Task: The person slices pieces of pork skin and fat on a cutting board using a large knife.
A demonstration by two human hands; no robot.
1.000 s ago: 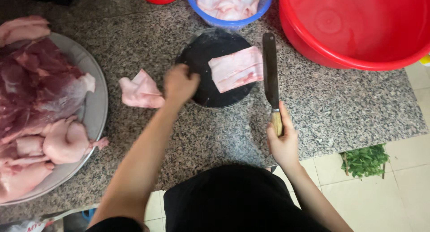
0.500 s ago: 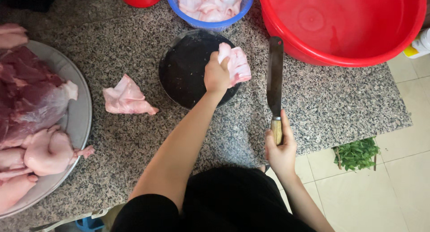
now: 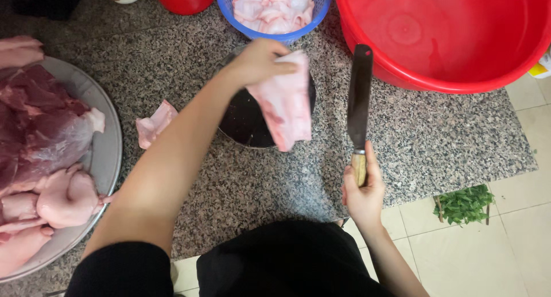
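Left hand [image 3: 258,61] is up top in the middle of the frame, fingers clamped on a slab of pale pork [image 3: 284,105] that hangs over the round black chopping board [image 3: 241,122]. Right hand [image 3: 363,193], lower right of centre, has its fingers wrapped tight round the wooden handle of a knife [image 3: 360,102], blade pointing up toward the big red tub [image 3: 447,39]. Blue basket [image 3: 274,10] of meat sits at the top, a small scrap [image 3: 154,123] lies on the granite table [image 3: 436,142], and a metal tray [image 3: 106,153] of raw meat is on the left.
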